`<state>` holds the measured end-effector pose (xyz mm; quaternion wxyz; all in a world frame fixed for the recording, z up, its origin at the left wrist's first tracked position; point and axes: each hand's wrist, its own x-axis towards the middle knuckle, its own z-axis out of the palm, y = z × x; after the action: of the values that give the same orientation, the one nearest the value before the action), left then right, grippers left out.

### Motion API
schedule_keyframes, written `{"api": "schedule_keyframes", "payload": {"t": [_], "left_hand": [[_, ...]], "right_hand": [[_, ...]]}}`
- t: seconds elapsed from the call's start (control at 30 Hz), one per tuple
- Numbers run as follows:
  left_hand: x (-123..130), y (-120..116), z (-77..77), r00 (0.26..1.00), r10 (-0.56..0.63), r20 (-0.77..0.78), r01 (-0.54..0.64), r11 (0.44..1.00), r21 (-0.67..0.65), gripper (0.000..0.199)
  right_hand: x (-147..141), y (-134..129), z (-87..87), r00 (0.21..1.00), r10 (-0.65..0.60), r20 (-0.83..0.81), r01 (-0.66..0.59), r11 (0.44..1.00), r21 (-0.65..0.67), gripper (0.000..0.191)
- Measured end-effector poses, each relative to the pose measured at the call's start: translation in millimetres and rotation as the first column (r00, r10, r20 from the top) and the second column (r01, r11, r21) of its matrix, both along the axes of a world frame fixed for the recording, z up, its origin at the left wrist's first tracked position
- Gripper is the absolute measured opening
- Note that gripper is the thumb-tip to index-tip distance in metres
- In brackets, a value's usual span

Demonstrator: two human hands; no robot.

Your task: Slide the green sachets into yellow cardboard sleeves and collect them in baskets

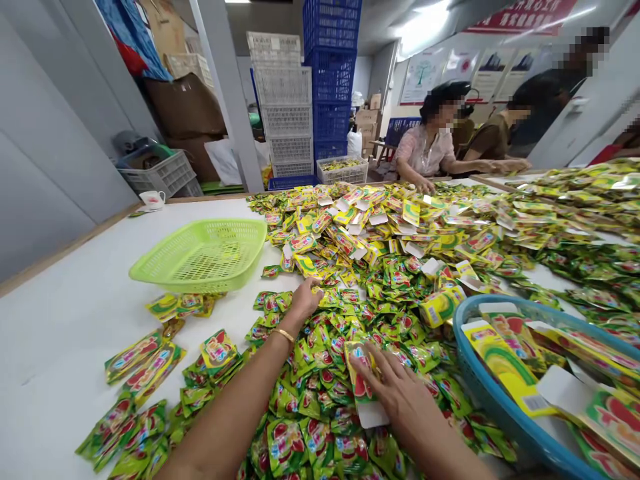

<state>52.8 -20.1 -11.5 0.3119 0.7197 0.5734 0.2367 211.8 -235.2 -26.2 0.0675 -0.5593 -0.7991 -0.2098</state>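
My left hand (306, 299) reaches into the pile of small green packets (325, 360), its fingers drawn together near yellow packets; anything between them is too small to make out. A gold bangle (284, 335) circles that wrist. My right hand (393, 383) lies over a small printed carton (361, 373) with a white open flap toward me, its fingers stretched across the carton's right side. To the right, a blue basket (463, 347) holds yellow and red cartons. A light green basket (200, 267) stands at the left.
Mixed cartons (350, 220) are heaped across the back of the white table (40, 353). A white cup (153, 199) stands at the far left edge. Behind are stacked crates (287, 100) and several people, one in a pink shirt (425, 150) at the table.
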Motion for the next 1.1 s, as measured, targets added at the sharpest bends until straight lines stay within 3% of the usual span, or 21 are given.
{"api": "schedule_keyframes", "payload": {"t": [0.2, 0.33, 0.47, 0.6, 0.8, 0.93, 1.0, 1.1], "left_hand": [[14.7, -2.0, -0.4, 0.994, -0.076, -0.078, 0.069, 0.993, -0.093, 0.025], [14.5, -6.3, 3.3, 0.990, -0.091, -0.106, 0.088, 0.995, -0.035, 0.027], [19.0, -6.0, 6.3, 0.993, -0.103, -0.060, 0.101, 0.995, -0.026, 0.025], [19.9, -9.8, 7.9, 0.997, -0.050, 0.057, 0.049, 0.999, 0.011, 0.017], [-18.4, -45.7, 11.5, 0.939, 0.039, 0.341, -0.029, 0.999, -0.034, 0.032], [-41.0, -79.9, 18.8, 0.771, 0.120, 0.625, -0.014, 0.985, -0.171, 0.044], [-41.4, -92.8, 20.2, 0.777, 0.178, 0.603, -0.086, 0.980, -0.178, 0.040], [-35.2, -105.0, 19.0, 0.852, 0.283, 0.440, -0.291, 0.955, -0.052, 0.031]], "right_hand": [[-13.8, 11.3, 4.0, 0.993, 0.115, 0.013, -0.114, 0.992, -0.048, 0.067], [-15.2, 19.4, 12.6, 0.990, 0.086, -0.109, -0.098, 0.988, -0.116, 0.055], [-20.3, 22.5, 21.5, 0.969, 0.054, -0.240, -0.098, 0.980, -0.174, 0.055], [-24.7, 20.5, 25.8, 0.932, 0.036, -0.361, -0.080, 0.991, -0.108, 0.054], [-23.2, 27.4, 15.8, 0.895, -0.061, -0.442, 0.058, 0.998, -0.020, 0.049], [-36.6, 36.4, 11.0, 0.909, -0.049, -0.413, 0.044, 0.999, -0.023, 0.059], [-49.0, 39.8, 11.0, 0.918, -0.022, -0.397, 0.015, 1.000, -0.020, 0.064], [-67.1, 42.6, 9.3, 0.917, 0.018, -0.398, -0.018, 1.000, 0.003, 0.060]]}}
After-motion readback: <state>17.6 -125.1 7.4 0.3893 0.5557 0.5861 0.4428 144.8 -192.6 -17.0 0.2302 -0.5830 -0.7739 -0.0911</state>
